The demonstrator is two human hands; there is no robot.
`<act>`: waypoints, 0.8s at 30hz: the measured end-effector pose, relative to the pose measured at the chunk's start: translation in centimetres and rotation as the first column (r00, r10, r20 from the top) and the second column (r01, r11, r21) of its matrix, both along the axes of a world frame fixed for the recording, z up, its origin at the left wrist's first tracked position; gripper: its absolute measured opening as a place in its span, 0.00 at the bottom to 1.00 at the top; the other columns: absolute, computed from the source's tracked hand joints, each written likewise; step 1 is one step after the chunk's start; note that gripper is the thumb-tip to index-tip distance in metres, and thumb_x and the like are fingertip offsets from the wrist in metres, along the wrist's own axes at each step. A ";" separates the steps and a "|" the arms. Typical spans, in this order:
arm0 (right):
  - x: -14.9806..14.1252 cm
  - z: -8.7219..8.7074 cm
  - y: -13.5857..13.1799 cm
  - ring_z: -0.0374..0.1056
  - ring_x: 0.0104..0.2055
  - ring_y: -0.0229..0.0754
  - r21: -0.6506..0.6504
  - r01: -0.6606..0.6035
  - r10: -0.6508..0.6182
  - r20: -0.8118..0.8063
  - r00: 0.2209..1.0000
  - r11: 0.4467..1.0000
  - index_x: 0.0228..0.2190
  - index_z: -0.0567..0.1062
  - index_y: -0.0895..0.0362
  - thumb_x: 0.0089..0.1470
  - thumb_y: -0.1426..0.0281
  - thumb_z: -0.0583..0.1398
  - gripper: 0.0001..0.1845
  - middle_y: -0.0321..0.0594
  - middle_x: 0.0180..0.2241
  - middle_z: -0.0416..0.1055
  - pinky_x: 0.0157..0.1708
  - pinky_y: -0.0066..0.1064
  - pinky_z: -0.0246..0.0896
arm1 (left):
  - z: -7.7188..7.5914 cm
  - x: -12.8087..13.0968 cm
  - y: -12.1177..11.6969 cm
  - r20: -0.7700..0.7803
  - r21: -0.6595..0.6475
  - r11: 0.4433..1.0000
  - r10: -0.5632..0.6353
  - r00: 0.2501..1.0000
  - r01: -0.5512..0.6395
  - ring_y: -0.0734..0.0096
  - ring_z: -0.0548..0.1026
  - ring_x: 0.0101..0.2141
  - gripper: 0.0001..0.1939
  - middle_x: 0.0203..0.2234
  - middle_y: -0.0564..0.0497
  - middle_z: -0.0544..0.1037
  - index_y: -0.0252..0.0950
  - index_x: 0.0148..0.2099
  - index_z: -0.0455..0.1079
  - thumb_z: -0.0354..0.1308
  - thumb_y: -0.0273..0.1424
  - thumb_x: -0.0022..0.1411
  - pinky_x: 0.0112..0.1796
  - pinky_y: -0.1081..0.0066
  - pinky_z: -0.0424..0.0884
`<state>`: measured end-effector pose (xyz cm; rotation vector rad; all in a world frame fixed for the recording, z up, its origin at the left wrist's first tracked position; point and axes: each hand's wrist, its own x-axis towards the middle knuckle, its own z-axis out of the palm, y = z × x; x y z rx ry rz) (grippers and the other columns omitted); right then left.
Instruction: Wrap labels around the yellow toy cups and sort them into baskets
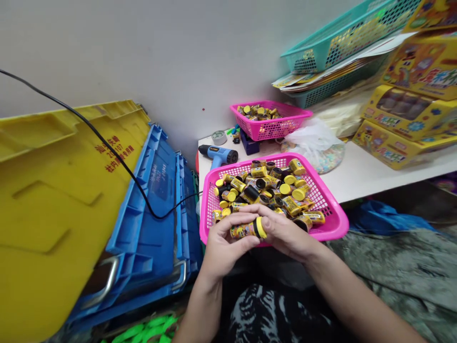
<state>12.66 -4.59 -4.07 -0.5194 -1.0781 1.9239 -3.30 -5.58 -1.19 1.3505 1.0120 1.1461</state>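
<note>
Between my two hands is a small printed canister (243,230) with a yellow lid (261,227) at its right end. My left hand (223,247) wraps round the canister's body, thumb below and fingers above. At the lid, my right hand (285,233) has its thumb and fingers closed against the canister. Just beyond both hands sits a pink basket (333,221) heaped with similar yellow and black canisters (269,182). Some of those have yellow lids and others show dark ends. The near rim of the basket is partly hidden by my hands.
Left of me lean blue crates (155,228) with a yellow lid panel (64,200) and a black cable (134,178). On the white table (357,178) lie a blue heat gun (218,155), a second pink basket (269,126), a plastic bag (314,145) and stacked yellow boxes (407,114).
</note>
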 end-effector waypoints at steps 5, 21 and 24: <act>-0.9 -0.7 -0.2 0.67 0.51 0.47 0.017 0.102 -0.101 -0.047 0.994 0.995 0.45 0.72 0.54 0.44 0.49 0.65 0.31 0.44 0.47 0.70 0.50 0.39 0.62 | 0.6 -0.1 -0.5 -0.022 0.108 0.994 -0.022 1.000 0.024 0.60 0.78 0.42 0.15 0.37 0.47 0.82 0.41 0.39 0.79 0.71 0.28 0.46 0.47 0.63 0.72; 0.4 -0.4 0.1 0.65 0.34 0.37 0.252 0.231 -0.274 0.150 0.950 0.940 0.47 0.67 0.51 0.49 0.55 0.65 0.26 0.35 0.34 0.66 0.36 0.30 0.64 | 0.4 -1.2 -0.5 0.132 -0.145 0.974 -0.157 0.979 0.176 0.65 0.79 0.29 0.09 0.44 0.44 0.78 0.40 0.36 0.78 0.67 0.36 0.51 0.25 0.70 0.76; 0.4 -0.7 0.0 0.65 0.45 0.41 0.206 0.259 -0.285 0.108 0.953 0.944 0.50 0.65 0.49 0.54 0.53 0.60 0.25 0.41 0.43 0.65 0.40 0.31 0.66 | 0.3 -1.3 -0.3 0.137 -0.089 0.993 -0.071 0.988 0.083 0.66 0.79 0.34 0.19 0.40 0.48 0.78 0.44 0.47 0.74 0.68 0.31 0.50 0.31 0.72 0.76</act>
